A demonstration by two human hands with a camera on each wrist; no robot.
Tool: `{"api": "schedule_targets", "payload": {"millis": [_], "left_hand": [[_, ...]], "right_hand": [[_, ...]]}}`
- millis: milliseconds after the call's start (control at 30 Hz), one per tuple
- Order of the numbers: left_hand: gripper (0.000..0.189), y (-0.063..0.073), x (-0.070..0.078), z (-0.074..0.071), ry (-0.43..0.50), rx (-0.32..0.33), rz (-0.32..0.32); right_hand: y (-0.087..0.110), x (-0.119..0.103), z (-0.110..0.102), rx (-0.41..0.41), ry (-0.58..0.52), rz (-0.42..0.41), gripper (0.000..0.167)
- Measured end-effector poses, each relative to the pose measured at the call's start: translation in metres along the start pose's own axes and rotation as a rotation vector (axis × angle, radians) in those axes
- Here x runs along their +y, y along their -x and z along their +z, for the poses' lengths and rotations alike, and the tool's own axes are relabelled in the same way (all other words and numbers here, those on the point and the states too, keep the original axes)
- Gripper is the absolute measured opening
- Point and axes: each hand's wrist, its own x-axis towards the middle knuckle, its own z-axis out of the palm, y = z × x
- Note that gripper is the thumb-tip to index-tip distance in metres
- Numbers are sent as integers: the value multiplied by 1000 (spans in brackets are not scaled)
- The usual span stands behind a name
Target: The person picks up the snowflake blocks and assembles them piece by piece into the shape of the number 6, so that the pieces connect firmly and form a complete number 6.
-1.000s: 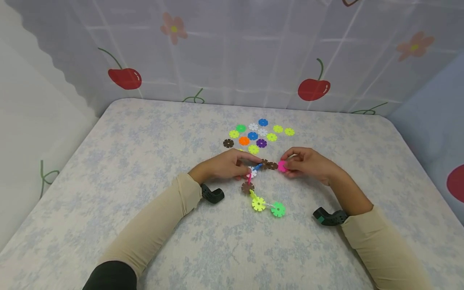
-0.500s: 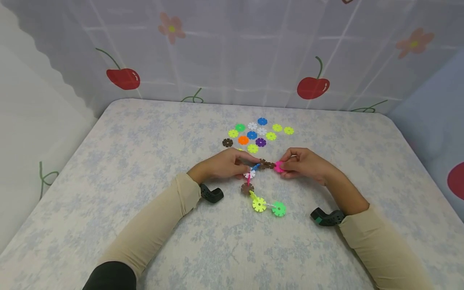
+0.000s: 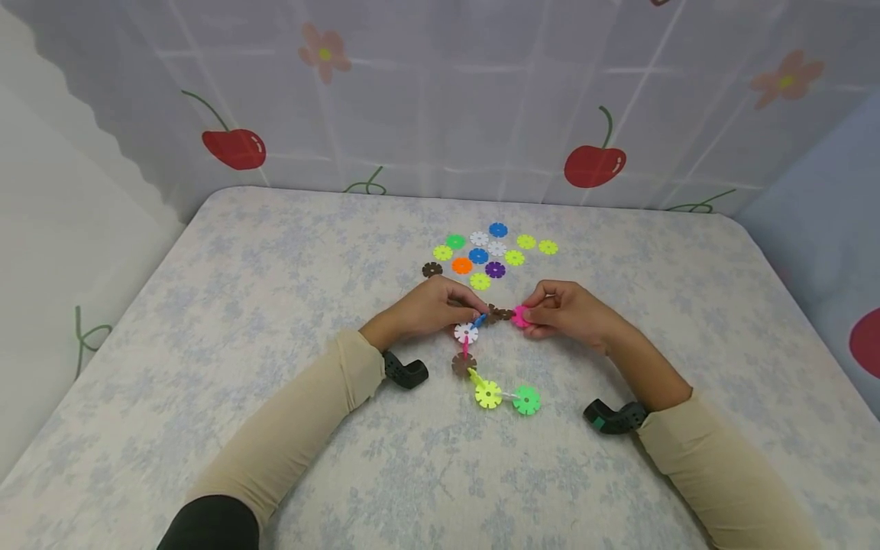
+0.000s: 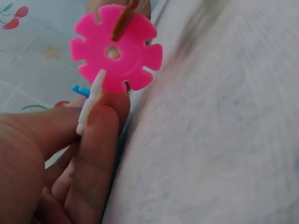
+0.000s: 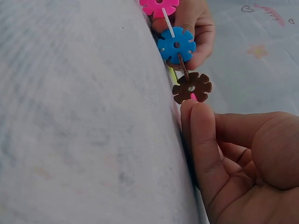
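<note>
The right hand (image 3: 564, 309) pinches a pink disc (image 3: 519, 317) against a brown disc (image 3: 505, 314) ending the chain (image 3: 459, 366); the left hand (image 3: 436, 307) pinches the chain near a blue disc (image 3: 478, 321). They're joining slots, I'd say; a steady push is needed. Loose discs (image 3: 462, 266) lie on the far side.

The pale tabletop (image 3: 385, 473), rounded at its far corners, has a faint blue-grey floral pattern. Behind it hangs a greyish sheet (image 3: 440, 99) printed with red cherries (image 3: 594, 166) and pink flowers (image 3: 325, 53) with yellow centres, looping green stems (image 3: 367, 186) showing just above the tabletop's far edge. The whitish surface (image 3: 41, 229) at the left bears another green loop (image 3: 88, 334), while the bluish surface (image 3: 818, 206) at the right carries a red shape (image 3: 870, 347) cut off by the view's edge
</note>
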Motion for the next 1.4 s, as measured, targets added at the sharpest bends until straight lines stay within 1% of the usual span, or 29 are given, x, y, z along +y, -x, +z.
{"api": "schedule_targets", "payload": {"millis": [200,333,400,500,567,633,833,933,1000,1100,1300,1400], "left_hand": [[14,0,3,2,-25,38,-23],[14,0,4,3,-44,44,-30],[14,0,4,2,-43,32,-27],[15,-1,2,1,-44,-7,-21],[15,-1,1,0,-48,-32,-16],[17,0,1,-1,-46,-44,-21],[29,1,2,0,-31,-29,-51],[24,0,1,0,-45,-23,-43],[20,0,1,0,-52,-17,-32],[17,0,1,1,-53,-8,-31],[17,0,2,4,-69,-6,-38],[18,0,1,5,-66,3,-33]], "right_hand": [[1,-1,4,12,0,-27,10],[0,-2,8,16,-6,-35,13],[1,-2,10,22,-6,-38,13],[2,-2,10,20,6,-38,13],[2,-3,11,18,24,-33,13],[2,-3,10,13,48,-32,14],[1,-3,9,8,88,-33,16],[1,-4,9,10,102,-33,19],[1,-4,7,24,130,-38,21],[2,-4,2,67,187,-46,24],[10,-7,-19,171,331,-50,32],[8,-11,-30,202,395,-23,38]]}}
